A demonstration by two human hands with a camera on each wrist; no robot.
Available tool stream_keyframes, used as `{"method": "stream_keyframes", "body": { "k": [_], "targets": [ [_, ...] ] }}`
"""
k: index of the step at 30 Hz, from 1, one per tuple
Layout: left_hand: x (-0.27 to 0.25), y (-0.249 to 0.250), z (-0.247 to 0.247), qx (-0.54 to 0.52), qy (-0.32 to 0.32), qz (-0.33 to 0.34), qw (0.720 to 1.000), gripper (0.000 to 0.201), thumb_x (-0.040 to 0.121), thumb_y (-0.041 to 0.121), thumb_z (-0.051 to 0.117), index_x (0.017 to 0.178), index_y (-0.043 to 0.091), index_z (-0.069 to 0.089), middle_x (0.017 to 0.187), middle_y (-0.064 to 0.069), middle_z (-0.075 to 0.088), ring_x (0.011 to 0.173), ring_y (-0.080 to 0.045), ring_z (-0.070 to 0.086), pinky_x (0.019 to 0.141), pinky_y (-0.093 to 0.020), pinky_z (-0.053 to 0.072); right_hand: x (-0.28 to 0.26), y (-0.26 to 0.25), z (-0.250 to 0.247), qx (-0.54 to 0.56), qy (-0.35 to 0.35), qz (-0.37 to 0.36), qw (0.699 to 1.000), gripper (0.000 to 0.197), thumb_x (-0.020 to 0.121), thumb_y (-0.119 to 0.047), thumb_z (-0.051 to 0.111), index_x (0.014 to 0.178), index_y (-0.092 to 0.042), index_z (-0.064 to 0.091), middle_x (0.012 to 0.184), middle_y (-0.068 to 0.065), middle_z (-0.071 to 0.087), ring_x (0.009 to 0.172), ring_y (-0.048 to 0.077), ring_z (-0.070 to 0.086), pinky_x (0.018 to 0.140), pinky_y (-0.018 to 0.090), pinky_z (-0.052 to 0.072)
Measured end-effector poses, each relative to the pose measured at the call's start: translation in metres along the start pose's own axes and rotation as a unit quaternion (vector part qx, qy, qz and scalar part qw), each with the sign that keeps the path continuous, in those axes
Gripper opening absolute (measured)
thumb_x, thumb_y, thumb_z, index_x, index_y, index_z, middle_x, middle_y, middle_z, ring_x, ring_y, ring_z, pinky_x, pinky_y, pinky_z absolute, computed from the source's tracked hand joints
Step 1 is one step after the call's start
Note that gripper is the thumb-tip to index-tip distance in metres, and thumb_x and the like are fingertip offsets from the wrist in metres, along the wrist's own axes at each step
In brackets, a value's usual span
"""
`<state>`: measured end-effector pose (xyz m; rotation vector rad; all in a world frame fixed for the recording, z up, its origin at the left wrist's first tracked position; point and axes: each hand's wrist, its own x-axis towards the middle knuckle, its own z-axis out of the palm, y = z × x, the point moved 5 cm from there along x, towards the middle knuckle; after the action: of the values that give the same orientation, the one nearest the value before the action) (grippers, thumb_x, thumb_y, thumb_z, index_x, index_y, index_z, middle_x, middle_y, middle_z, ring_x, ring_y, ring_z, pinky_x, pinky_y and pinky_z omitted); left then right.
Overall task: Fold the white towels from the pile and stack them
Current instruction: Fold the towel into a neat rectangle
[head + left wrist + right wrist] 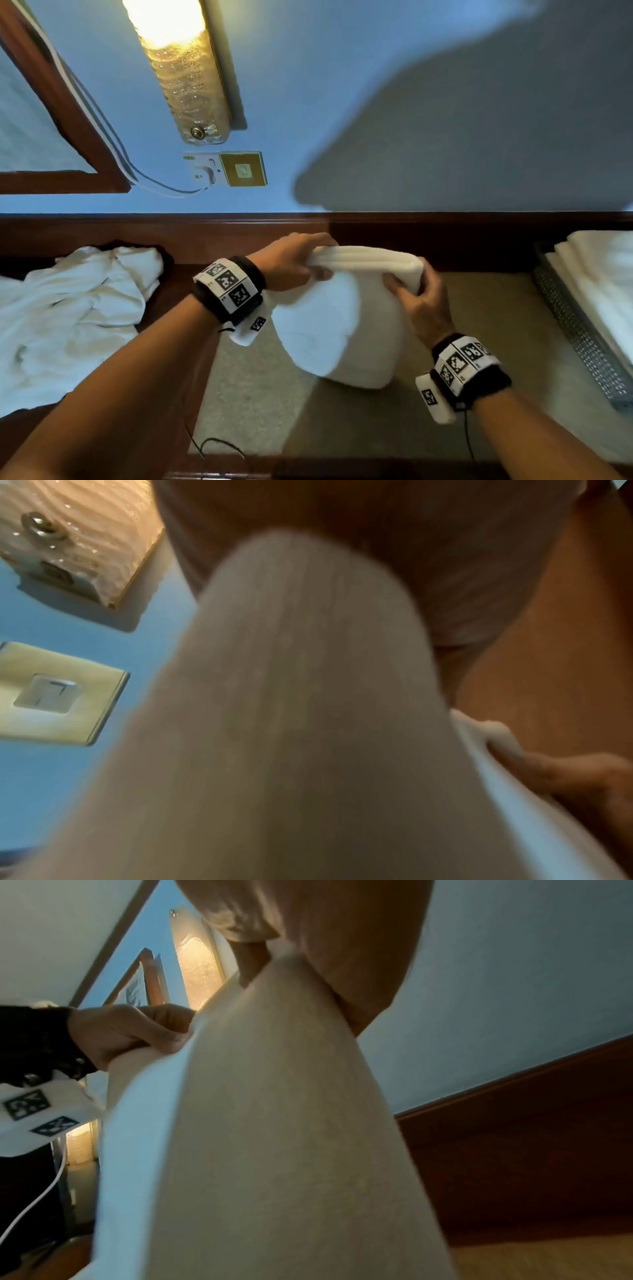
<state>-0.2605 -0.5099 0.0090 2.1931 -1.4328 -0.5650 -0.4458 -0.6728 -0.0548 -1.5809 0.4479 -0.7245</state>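
Your left hand [291,260] pinches the left end of the folded top edge of a white towel [342,325], and your right hand [416,294] grips the right end. The thick, soft towel hangs doubled at frame centre above a beige mat [260,394]. A rumpled pile [75,308] lies at left; folded towels [596,274] sit in a perforated metal tray [579,339] at right.
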Motion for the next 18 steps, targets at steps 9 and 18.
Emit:
{"method": "stream_keyframes", "body": {
  "k": [9,18],
  "targets": [
    [0.094,-0.098,0.067,0.081,-0.033,-0.148,0.985,0.037,0.097,0.025,0.065,0.134,0.027,0.064,0.130,-0.002,0.068,0.119,-0.026,0.063,0.098,-0.034,0.049,0.063,0.139,-0.003,-0.221,-0.036,0.246,0.943,0.042,0.085,-0.035,0.076,0.119,-0.020,0.057,0.116,0.005,0.068,0.102,0.025,0.066,0.092,0.039,0.053],
    [0.100,-0.209,0.176,0.041,-0.082,-0.223,0.971,0.056,0.097,0.030,0.065,0.150,0.033,0.048,0.151,-0.001,0.052,0.139,-0.025,0.047,0.113,-0.043,0.041,0.080,0.236,0.001,-0.470,-0.232,0.152,0.838,0.056,0.101,-0.027,0.055,0.153,-0.015,0.039,0.163,0.005,0.030,0.152,0.026,0.019,0.124,0.040,0.015]
  ]
}}
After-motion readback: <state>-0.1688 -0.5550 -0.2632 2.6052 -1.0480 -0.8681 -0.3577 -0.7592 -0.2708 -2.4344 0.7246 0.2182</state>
